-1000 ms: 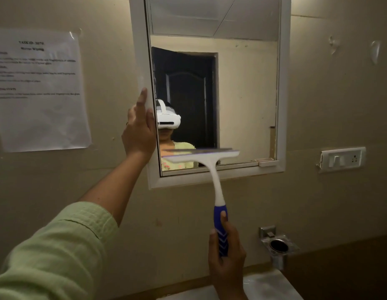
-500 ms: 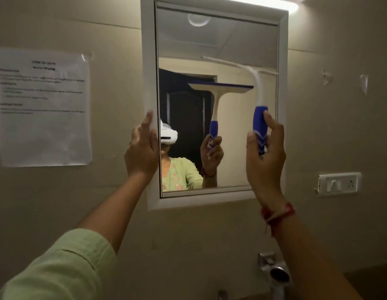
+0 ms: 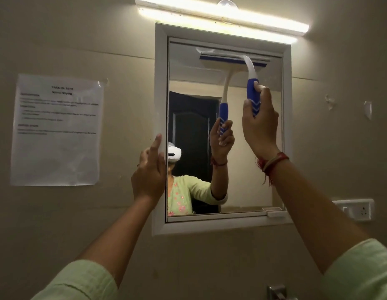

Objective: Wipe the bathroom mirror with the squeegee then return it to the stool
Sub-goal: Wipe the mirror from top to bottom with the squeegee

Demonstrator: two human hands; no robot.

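A person wipes the bathroom mirror [image 3: 249, 161], the wiping step in hand: the squeegee [image 3: 251, 68] sits with its blade at the glass's top edge, toward the upper right corner — apparently touching, though glare from the light above blurs the contact. The right hand [image 3: 259, 124] has its fingers [image 3: 256, 84] wrapped tight around the blue handle. The left hand [image 3: 149, 174] braces the mirror's left frame edge, fingers nearly straight and close together, gripping nothing. Next, by the look of it — a steady downward pull, blade held flat to the glass. The stool is out of view; the return remains undone.
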